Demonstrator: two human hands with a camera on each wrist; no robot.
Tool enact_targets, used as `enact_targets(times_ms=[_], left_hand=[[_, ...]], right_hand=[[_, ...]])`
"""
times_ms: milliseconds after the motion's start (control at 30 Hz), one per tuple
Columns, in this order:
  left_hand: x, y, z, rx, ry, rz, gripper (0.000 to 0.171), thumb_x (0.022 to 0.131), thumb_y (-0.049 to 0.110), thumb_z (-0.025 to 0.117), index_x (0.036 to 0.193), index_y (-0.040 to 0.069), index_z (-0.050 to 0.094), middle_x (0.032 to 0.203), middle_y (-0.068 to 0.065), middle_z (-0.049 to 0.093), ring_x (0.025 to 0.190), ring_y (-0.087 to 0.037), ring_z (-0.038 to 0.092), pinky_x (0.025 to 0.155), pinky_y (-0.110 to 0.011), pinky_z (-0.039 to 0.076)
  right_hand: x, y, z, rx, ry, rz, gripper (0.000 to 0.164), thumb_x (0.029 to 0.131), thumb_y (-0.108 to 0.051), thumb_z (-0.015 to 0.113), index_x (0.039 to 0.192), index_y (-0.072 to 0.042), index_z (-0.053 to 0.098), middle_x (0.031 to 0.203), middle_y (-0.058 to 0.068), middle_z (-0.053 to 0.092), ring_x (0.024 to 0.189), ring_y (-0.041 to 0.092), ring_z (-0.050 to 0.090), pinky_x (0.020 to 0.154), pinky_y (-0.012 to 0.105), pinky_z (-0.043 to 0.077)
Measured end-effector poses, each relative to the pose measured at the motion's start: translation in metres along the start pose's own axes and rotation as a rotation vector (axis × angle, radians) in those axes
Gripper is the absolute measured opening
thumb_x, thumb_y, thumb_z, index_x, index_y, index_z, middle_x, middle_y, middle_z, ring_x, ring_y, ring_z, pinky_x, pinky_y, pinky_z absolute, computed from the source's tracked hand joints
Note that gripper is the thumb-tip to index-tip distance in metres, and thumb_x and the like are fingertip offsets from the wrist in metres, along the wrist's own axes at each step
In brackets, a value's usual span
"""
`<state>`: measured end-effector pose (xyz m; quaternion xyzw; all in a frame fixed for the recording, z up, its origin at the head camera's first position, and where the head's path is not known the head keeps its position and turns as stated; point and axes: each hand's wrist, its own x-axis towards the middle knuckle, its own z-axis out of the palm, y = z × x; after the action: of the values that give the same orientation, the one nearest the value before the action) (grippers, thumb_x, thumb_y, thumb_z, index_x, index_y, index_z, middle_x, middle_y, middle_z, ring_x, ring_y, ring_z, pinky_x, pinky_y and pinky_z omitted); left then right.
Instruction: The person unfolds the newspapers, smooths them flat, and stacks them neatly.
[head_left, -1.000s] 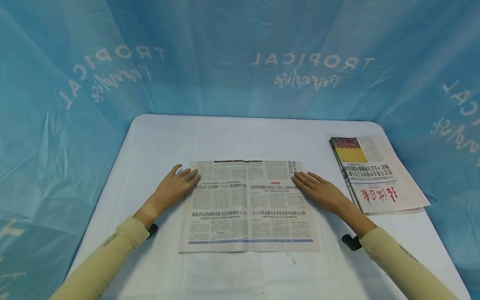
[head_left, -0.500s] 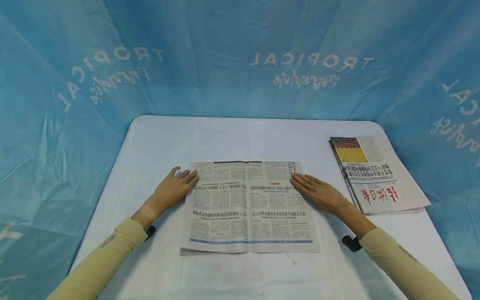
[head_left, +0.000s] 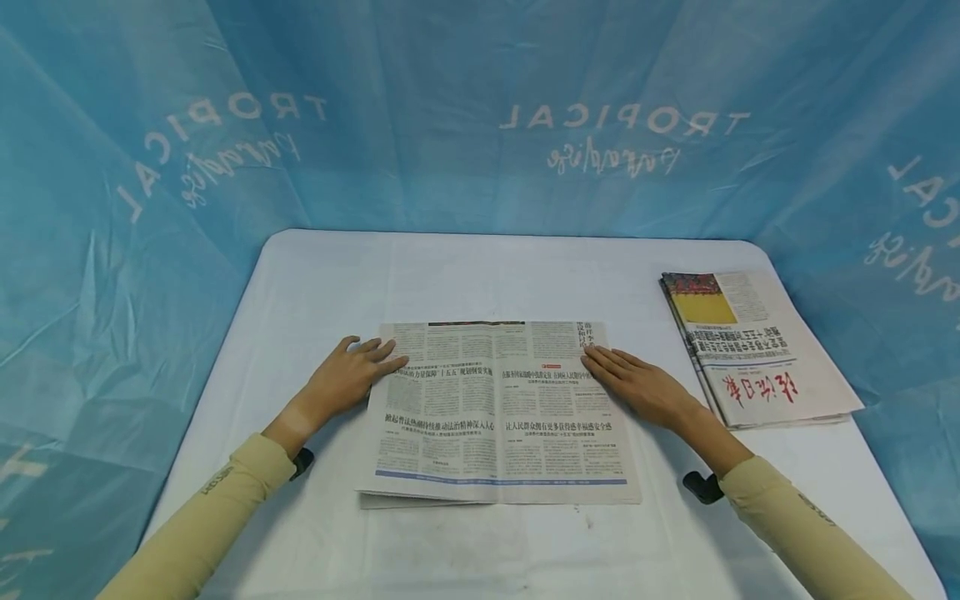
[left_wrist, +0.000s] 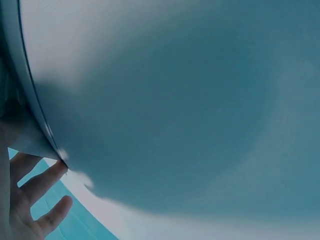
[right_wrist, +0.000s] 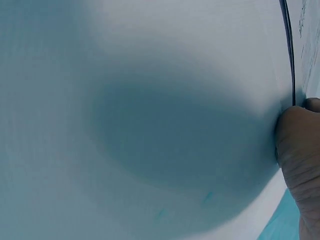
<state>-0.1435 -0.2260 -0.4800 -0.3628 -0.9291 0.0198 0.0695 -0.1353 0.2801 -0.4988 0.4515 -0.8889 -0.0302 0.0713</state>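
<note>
A folded newspaper (head_left: 438, 408) lies spread in front of me, with a crease down its middle. My left hand (head_left: 337, 383) is at its upper left edge, one finger over the print and the thumb side at the paper's edge, pinching the upper layer. In the left wrist view, fingers (left_wrist: 42, 182) spread beside the edge of a raised sheet (left_wrist: 30, 135). The layer's lower left corner stands off the sheet below. My right hand (head_left: 641, 387) rests with straight fingers together on the upper right edge; in the right wrist view its side (right_wrist: 300, 145) meets the paper's edge.
A stack of folded newspapers (head_left: 780, 400) with red characters lies at the right side of the white table (head_left: 480, 275). Blue printed curtains (head_left: 450, 183) hang close behind and on both sides.
My left index finger has reached further over the newspaper's left edge. The upper layer's lower left corner has lifted and shifted left, baring more of the sheet beneath. The right hand stays put.
</note>
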Motion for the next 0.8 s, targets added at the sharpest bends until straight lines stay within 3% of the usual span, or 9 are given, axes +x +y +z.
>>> enact_targets(times_ms=[200, 467, 700, 800], left_hand=[[0.000, 0.000, -0.005, -0.042, -0.021, -0.007, 0.041, 0.092, 0.025, 0.066, 0.132, 0.021, 0.062, 0.133, -0.013, 0.062, 0.117, -0.036, 0.061, 0.094, -0.056, 0.045], [0.005, 0.000, -0.010, -0.203, -0.063, -0.076, 0.037, 0.093, 0.028, 0.064, 0.129, 0.018, 0.066, 0.134, -0.015, 0.060, 0.122, -0.038, 0.058, 0.094, -0.057, 0.045], [0.005, -0.003, -0.011, -0.276, -0.068, -0.091, 0.044, 0.090, 0.037, 0.066, 0.129, 0.015, 0.066, 0.133, -0.014, 0.061, 0.123, -0.040, 0.056, 0.092, -0.057, 0.046], [0.005, -0.004, -0.013, -0.323, -0.064, -0.092, 0.047, 0.089, 0.040, 0.067, 0.129, 0.014, 0.066, 0.132, -0.014, 0.061, 0.123, -0.042, 0.056, 0.091, -0.057, 0.046]], right_hand=[[-0.004, -0.004, 0.001, 0.038, -0.021, 0.022, 0.058, 0.092, -0.006, 0.057, 0.147, 0.002, 0.038, 0.152, 0.019, 0.039, 0.137, 0.036, 0.041, 0.110, 0.048, 0.035], [-0.004, -0.005, 0.003, 0.037, 0.000, 0.026, 0.059, 0.092, -0.005, 0.057, 0.148, -0.001, 0.038, 0.153, 0.018, 0.039, 0.138, 0.035, 0.040, 0.112, 0.047, 0.032], [0.003, 0.000, -0.001, 0.063, 0.025, 0.067, 0.065, 0.089, -0.008, 0.064, 0.149, -0.003, 0.038, 0.152, 0.019, 0.038, 0.139, 0.036, 0.039, 0.115, 0.048, 0.027], [0.006, 0.003, -0.004, 0.073, 0.036, 0.077, 0.059, 0.096, -0.015, 0.060, 0.149, -0.003, 0.037, 0.152, 0.020, 0.038, 0.139, 0.037, 0.038, 0.115, 0.049, 0.025]])
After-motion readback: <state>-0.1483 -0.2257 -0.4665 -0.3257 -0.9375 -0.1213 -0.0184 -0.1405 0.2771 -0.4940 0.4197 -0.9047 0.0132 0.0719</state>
